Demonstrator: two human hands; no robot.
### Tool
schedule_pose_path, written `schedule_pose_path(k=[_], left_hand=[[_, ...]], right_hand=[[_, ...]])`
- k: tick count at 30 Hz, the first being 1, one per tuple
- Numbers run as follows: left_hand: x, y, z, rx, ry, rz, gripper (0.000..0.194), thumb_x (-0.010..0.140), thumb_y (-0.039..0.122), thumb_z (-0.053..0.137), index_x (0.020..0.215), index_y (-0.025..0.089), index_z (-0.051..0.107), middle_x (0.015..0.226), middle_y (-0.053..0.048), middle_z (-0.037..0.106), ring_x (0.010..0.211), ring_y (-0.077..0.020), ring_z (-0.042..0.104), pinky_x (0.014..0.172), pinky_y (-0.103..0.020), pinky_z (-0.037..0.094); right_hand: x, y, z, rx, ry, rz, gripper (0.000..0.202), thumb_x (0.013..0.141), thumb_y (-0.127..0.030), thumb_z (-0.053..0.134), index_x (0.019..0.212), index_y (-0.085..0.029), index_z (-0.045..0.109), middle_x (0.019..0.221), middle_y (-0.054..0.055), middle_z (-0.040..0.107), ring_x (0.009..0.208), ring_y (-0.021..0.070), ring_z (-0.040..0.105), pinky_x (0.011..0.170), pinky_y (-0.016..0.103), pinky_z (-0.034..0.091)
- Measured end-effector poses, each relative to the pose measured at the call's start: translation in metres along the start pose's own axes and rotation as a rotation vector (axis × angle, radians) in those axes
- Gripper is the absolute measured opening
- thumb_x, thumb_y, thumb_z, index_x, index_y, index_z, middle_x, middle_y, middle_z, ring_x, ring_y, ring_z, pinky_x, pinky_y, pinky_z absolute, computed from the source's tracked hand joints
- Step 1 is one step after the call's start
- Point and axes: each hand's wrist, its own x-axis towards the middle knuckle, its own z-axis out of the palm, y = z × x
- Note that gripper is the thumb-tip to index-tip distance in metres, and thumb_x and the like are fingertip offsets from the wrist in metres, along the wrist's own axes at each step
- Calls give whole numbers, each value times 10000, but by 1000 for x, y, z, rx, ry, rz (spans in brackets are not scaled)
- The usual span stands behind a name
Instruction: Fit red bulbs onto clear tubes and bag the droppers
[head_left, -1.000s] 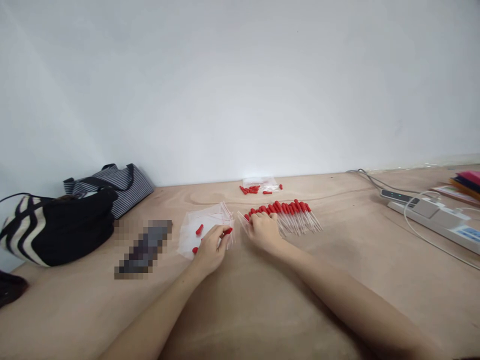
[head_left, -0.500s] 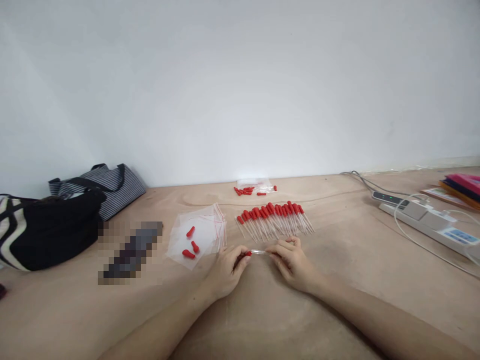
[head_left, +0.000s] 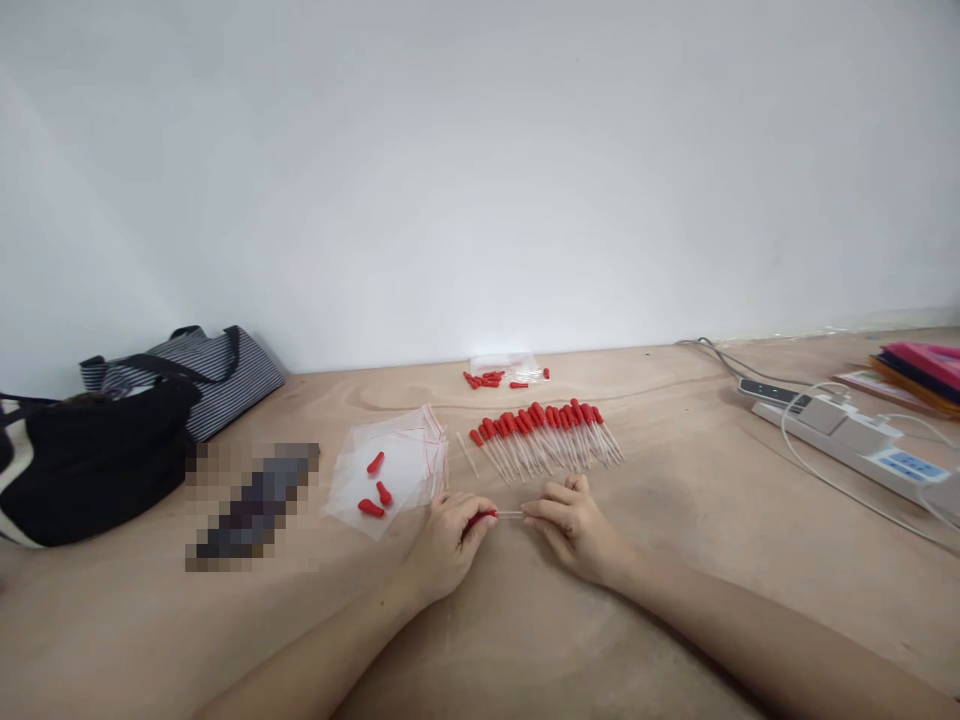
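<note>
While the left hand point(head_left: 452, 527) pinches a red bulb point(head_left: 491, 514) and the right hand point(head_left: 579, 530) grips a clear tube point(head_left: 511, 514) toward its far end, the two pieces meet in the gap between the hands, here the centre of an imagined clock face with 12 toward the wall point(head_left: 480, 200); how deeply the tube sits in the bulb is hidden by the fingers. At 1 o'clock lies a row of capped tubes point(head_left: 537, 413), bulbs toward the wall, which appears to be the finished share; at 11 o'clock a bare tube point(head_left: 467, 455) lies beside that row without a bulb; this tube, the held pair and the loose bulbs seem to be what is left. Containers: at 10 o'clock, flat plastic bags point(head_left: 351, 470) overlap; three loose bulbs point(head_left: 376, 463) lie over them, apparently on top rather than inside; at 12 o'clock, near the wall, is a clear bag point(head_left: 502, 362) with further bulbs point(head_left: 491, 378) along its near edge, its contents too small to make out; at 10 o'clock, well apart, stands a striped bag point(head_left: 244, 375), contents unseen.
</note>
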Motion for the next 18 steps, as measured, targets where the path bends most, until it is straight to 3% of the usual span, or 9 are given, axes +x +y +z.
schedule_pose_path(k=[9, 18], left_hand=[[0, 0, 1, 33, 10, 95, 163, 822, 221, 433, 727, 191, 562, 693, 12, 634, 682, -145, 576, 760, -327, 371], [-4, -3, 6, 60, 121, 235, 178, 834, 203, 419, 710, 173, 542, 636, 12, 609, 626, -126, 540, 780, -347, 332]], right_hand=[[3, -2, -4, -158, -19, -151, 280, 812, -120, 342, 771, -179, 613, 646, 15, 526, 576, 112, 385, 653, 302, 203], [13, -11, -3, 106, -183, 152, 223, 813, -215, 415, 659, -171, 569, 598, -26, 565, 551, 86, 429, 694, 276, 241]])
